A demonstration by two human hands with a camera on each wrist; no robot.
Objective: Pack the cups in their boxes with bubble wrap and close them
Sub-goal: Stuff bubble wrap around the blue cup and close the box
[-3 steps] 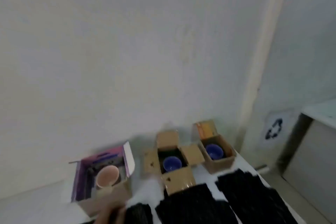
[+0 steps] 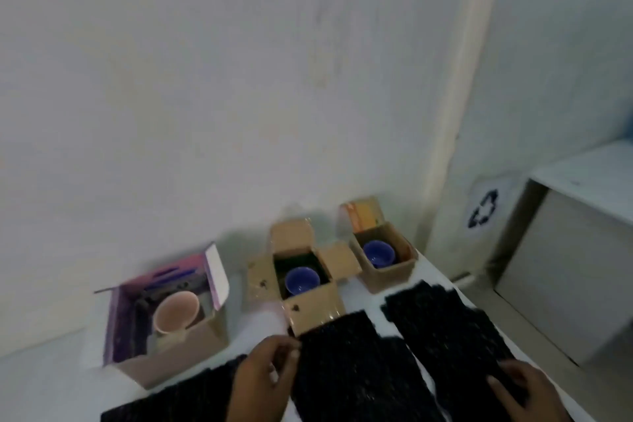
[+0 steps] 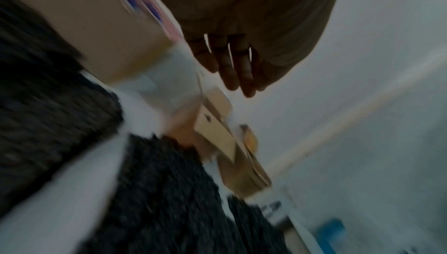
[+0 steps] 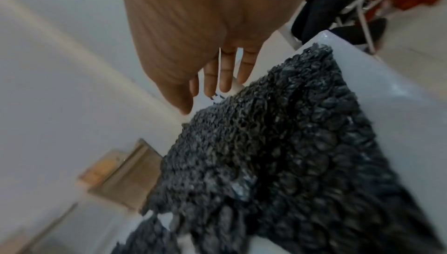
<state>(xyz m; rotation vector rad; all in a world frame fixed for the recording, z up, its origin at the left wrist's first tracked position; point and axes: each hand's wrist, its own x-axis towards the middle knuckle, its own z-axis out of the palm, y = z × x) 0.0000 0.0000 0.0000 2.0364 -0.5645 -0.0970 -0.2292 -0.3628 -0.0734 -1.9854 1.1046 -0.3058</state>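
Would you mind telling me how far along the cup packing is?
Done: pink cup and two blue cups sit unwrapped in open boxes. In hand: nothing; left hand and right hand hover over black bubble wrap. Left: wrapping, closing.

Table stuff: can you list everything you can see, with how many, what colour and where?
Boxes: 3, open; purple-lined box left, brown box middle, brown box right, near the wall.
Cups: 3, one per box; pink cup left, blue cup middle, blue cup right.
Bubble wrap: 3 black sheets in front; left sheet, middle sheet, right sheet.
Table: 1, white.
Recycling sign: 1, far right.
Hands: left hand by the middle sheet, right hand over the right sheet.
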